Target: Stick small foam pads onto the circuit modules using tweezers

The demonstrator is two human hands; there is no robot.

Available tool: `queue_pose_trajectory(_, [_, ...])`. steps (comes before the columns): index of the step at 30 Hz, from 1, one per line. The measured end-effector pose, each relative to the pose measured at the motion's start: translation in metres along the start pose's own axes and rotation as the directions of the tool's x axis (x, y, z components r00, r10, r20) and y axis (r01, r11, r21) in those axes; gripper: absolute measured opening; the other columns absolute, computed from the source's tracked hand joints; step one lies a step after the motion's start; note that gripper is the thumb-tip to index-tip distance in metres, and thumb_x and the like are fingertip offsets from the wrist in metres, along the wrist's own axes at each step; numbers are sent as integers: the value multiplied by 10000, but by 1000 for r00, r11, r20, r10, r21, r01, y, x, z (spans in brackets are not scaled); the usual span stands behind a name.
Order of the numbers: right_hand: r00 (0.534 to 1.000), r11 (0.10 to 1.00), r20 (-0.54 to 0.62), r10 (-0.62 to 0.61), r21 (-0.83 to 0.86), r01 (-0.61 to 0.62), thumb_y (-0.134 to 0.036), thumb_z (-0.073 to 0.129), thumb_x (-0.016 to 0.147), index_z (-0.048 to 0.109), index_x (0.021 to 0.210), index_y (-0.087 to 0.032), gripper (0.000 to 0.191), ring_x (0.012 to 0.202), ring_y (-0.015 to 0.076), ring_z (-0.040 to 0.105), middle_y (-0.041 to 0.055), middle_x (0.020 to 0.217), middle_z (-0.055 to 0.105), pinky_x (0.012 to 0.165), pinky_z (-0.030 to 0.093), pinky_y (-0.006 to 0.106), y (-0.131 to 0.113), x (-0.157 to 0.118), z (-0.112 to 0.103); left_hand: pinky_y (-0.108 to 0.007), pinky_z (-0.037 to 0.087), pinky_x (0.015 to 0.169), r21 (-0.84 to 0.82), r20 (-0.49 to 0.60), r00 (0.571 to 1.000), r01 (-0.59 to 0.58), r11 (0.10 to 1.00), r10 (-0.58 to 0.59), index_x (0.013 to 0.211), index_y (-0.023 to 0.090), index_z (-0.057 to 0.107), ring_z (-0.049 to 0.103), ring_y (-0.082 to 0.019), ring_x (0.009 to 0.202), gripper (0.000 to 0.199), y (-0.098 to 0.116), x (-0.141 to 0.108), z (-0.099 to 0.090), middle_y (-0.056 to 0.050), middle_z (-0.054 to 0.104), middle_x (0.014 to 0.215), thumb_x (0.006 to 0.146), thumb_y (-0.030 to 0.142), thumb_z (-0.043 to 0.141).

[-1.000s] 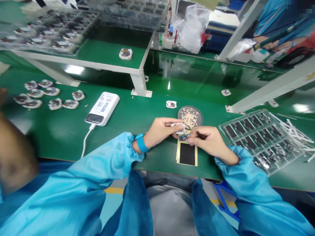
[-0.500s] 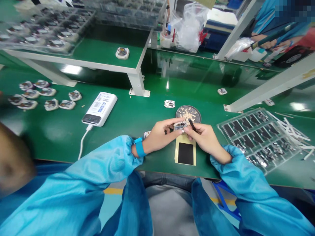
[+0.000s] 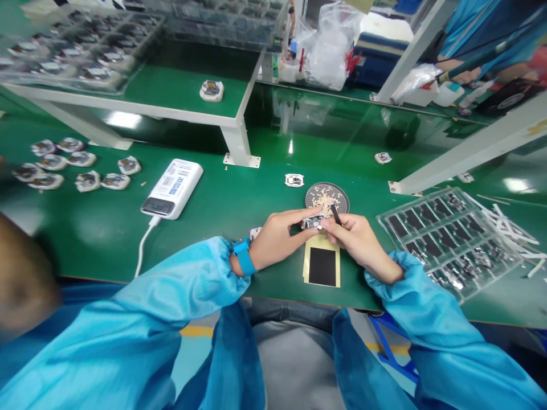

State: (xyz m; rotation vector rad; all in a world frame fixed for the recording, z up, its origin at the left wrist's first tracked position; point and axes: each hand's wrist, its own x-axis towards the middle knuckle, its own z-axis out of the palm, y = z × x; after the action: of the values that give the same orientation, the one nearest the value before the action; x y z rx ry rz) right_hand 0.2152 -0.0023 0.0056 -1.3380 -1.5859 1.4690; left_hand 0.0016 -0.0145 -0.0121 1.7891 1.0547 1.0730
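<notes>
On the near side of the round dish point(image 3: 309, 197), the left hand point(image 3: 277, 239) pinches a small casing point(image 3: 311, 222), presumably steadying it, while the right hand's point(image 3: 359, 238) fingers grip a dark strip point(image 3: 335, 213).

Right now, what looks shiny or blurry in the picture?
Head view: white glare shines on the green table under the shelf and at far right; a large shape at the left edge is blurry; the left hand and right hand look clearer.

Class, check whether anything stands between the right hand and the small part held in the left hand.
Nothing visible does: the fingers of the right hand reach the small part in the left hand, and the dark tool rises beside it.
</notes>
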Motion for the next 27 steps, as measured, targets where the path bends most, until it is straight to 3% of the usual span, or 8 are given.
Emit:
queue_pose_trajectory(3, [1000, 1000, 5, 4, 19, -4, -436, 738, 878, 600, 606, -152, 417, 484, 54, 334, -30, 551, 493, 478, 209, 240, 0, 0, 0, -337, 587, 906, -28, 0, 1000, -4, 1000, 4, 1338, 212, 683, 713, -208, 1064, 433, 1, 0, 0, -60, 701, 1304, 910, 261, 720])
queue_pose_trajectory(7, [1000, 1000, 4, -2, 16, 2, -431, 741, 876, 602, 610, -153, 409, 491, 59, 344, -29, 553, 500, 486, 224, 241, -1, 0, -1, -344, 586, 985, -82, 3, 999, 54, 995, -54, 1314, 183, 693, 708, -215, 1133, 427, 3, 1, 0, -59, 711, 1280, 894, 247, 736])
queue_pose_trajectory(11, [1000, 1000, 15, -9, -4, 9, -442, 714, 894, 600, 618, -157, 413, 537, 83, 423, -11, 577, 538, 529, 297, 247, -1, 0, 0, -385, 523, 1104, -52, -20, 1000, -18, 998, 17, 1302, 216, 706, 666, -230, 1228, 401, 3, -1, 1, -38, 691, 1317, 903, 247, 728])
queue_pose_trajectory(13, [999, 999, -42, -30, -41, 28, -435, 738, 871, 601, 655, -163, 373, 582, 103, 478, -3, 614, 564, 570, 352, 255, 0, 0, 2, -394, 531, 1096, -86, -34, 999, 26, 996, -29, 1296, 217, 711, 681, -234, 1199, 406, 3, -1, 2, -42, 700, 1302, 892, 253, 741])
queue_pose_trajectory(15, [988, 995, -122, -92, -44, 87, -395, 784, 827, 607, 778, -179, 284, 663, 125, 541, -1, 710, 597, 637, 418, 265, 1, -1, 5, -383, 588, 1008, -209, -11, 989, 144, 967, -150, 1289, 192, 714, 724, -235, 1096, 441, 3, 0, 3, -61, 719, 1264, 860, 271, 776])
queue_pose_trajectory(19, [969, 976, -138, -203, 52, 212, -309, 809, 796, 579, 985, -213, 313, 832, 144, 612, 9, 916, 635, 763, 491, 280, 4, -1, 12, -366, 617, 955, -500, 120, 954, 298, 813, -275, 1276, 144, 710, 726, -257, 1096, 502, 3, 3, 6, -102, 709, 1282, 802, 265, 825])
queue_pose_trajectory(23, [968, 972, -167, -188, 110, 208, -361, 812, 793, 591, 956, -216, 311, 831, 145, 632, 12, 907, 648, 773, 526, 284, 5, 0, 19, -357, 614, 965, -642, 180, 948, 316, 699, -263, 1277, 152, 706, 692, -268, 1179, 467, 2, 3, 7, -115, 683, 1332, 827, 236, 800])
queue_pose_trajectory(27, [984, 984, -165, -65, 151, 91, -485, 853, 728, 626, 973, -220, 426, 777, 179, 657, 22, 863, 676, 740, 567, 330, 1, 1, 26, -339, 600, 985, -634, 112, 972, 229, 739, -205, 1204, 174, 747, 687, -240, 1181, 346, 2, 1, 10, -111, 673, 1330, 860, 208, 758])
